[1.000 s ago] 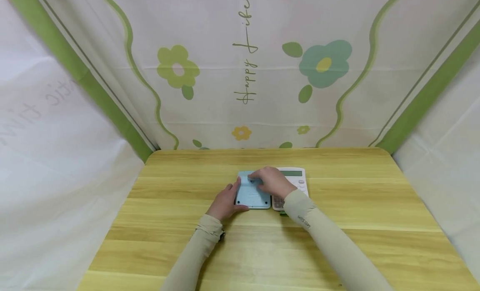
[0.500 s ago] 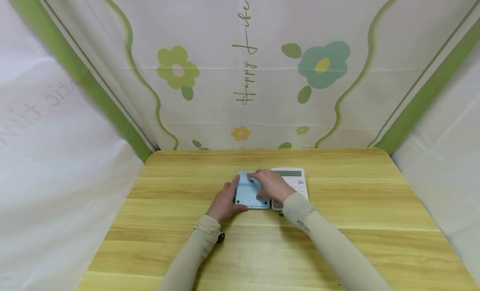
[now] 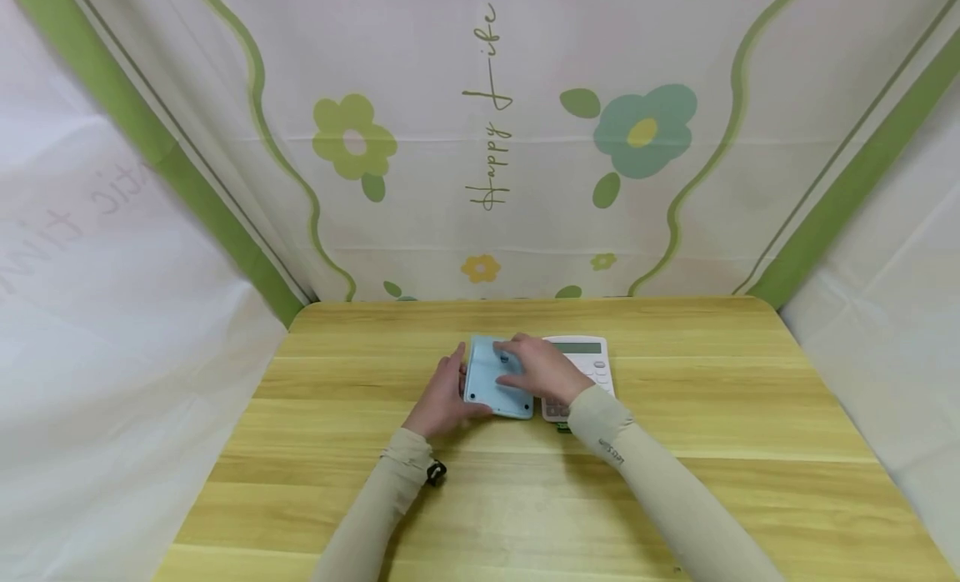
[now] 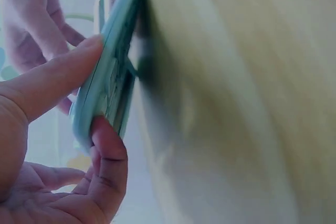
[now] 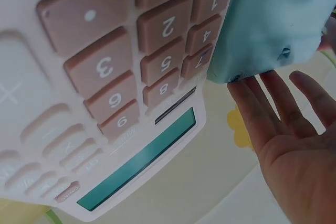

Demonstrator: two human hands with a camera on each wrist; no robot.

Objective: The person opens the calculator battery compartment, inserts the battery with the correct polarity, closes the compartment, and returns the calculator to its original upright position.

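Calculators were seen side by side near the middle of the wooden counter (image 3: 675, 499): a light blue calculator (image 3: 491, 386), turned back side up, and a white calculator (image 3: 588, 357) with pinkish-brown keys just to its right, the two touching or nearly so. The blue one was held at its left edge by the left hand (image 3: 442, 403), and that edge was raised off the counter, so that the body stood tilted with its right edge low beside the white calculator. In the left wrist view the left hand's grip was shown plainly: the thumb (image 4: 52, 85) was laid along the upper, back face of the blue calculator (image 4: 107, 87), and a curled finger (image 4: 107, 156) was tucked under its keyed face, so the edge was pinched between them, with a gap and shadow visible between the calculator and the counter (image 4: 236, 103). The right hand (image 3: 543, 369) was laid over the right part of the blue calculator's back, partly covering the white calculator as well. In the right wrist view its fingers (image 5: 270, 108) were seen straight and spread, their tips at the edge of the blue calculator (image 5: 268, 30), nothing being clasped by them; the white calculator (image 5: 115, 93), with its number keys and green display, lay close under that wrist. Long beige sleeves (image 3: 675, 507) were worn on both arms. The counter was enclosed behind and at the sides by a white cloth backdrop (image 3: 480, 148) printed with flowers, green bands and script lettering.
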